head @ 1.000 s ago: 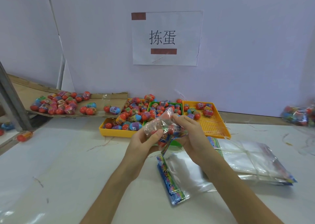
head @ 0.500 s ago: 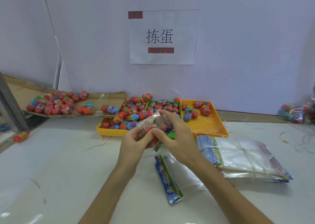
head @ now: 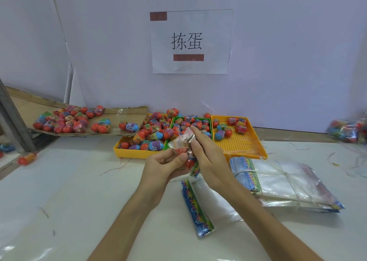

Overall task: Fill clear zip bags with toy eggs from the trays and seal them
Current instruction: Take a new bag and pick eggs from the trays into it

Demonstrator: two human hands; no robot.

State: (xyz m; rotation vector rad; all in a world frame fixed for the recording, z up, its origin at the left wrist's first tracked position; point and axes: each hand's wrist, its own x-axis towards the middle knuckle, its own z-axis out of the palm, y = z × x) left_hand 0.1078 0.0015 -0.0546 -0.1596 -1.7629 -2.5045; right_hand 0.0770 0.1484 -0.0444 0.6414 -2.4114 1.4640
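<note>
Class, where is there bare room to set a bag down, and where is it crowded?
Bare: the table left of the left hand, in front of the cardboard and left yellow tray; also the near mesh of the right yellow tray. Crowded: green tray, and the bag bundle beside the right hand.

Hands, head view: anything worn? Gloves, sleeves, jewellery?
Nothing worn. Left hand and right hand are bare, with no gloves, rings or tape. Both forearms are uncovered down to the frame edge: no sleeves, watch or wristband in view.
</note>
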